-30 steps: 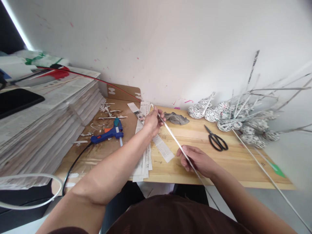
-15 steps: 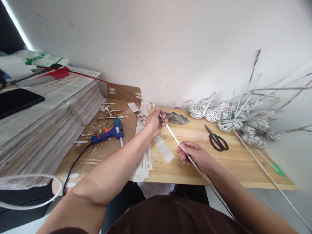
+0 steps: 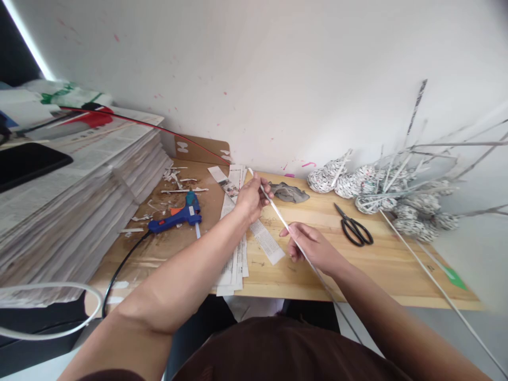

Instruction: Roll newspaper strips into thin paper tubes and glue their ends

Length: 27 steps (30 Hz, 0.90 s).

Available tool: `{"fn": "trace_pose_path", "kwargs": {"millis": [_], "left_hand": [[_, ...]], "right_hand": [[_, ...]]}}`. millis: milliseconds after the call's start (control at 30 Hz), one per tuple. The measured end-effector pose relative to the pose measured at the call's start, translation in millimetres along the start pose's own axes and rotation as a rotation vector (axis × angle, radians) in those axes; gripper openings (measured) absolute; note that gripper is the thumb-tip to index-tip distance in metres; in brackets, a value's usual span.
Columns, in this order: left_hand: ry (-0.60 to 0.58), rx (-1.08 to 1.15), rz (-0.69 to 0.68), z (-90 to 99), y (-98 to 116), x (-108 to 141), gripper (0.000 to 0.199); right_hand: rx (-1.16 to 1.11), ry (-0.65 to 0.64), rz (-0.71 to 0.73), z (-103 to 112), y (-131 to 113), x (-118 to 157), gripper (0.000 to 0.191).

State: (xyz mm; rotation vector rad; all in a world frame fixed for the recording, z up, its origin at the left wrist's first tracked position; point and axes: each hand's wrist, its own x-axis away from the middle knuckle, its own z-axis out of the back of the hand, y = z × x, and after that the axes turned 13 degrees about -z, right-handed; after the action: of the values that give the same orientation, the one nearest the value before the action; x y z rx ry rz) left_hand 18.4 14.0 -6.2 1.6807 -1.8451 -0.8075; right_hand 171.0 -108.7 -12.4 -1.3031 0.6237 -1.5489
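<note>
We grip a thin white paper rod (image 3: 278,212) in both hands, holding it slantwise above the wooden table (image 3: 397,280), its lower end running past the near edge. Our left hand (image 3: 250,200) closes its fingers around the rod near the upper tip, over newspaper strips (image 3: 232,272); our right hand (image 3: 311,244) pinches it lower down, between thumb and fingers. To our left lies a blue glue gun (image 3: 174,220); to our right, black scissors (image 3: 355,232) rest near woven paper pieces (image 3: 323,178). A crumpled grey cloth (image 3: 292,192) sits just beyond our left hand.
</note>
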Motion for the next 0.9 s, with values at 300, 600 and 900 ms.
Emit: {"fn": "trace_pose_path", "kwargs": {"millis": [300,600,900], "left_hand": [[0.003,-0.007,0.012,0.4,-2.1,-1.1,0.033],[0.007,-0.002,0.016,0.7,-2.2,-1.3,0.033],[0.013,0.007,0.016,1.6,-3.1,-2.1,0.034]], "right_hand": [[-0.091,-0.047,-0.011,0.7,-2.7,-4.7,0.033],[-0.156,-0.106,-0.042,1.2,-0.5,-4.1,0.038],[-0.059,-0.063,-0.038,4.1,4.5,-0.7,0.041]]}}
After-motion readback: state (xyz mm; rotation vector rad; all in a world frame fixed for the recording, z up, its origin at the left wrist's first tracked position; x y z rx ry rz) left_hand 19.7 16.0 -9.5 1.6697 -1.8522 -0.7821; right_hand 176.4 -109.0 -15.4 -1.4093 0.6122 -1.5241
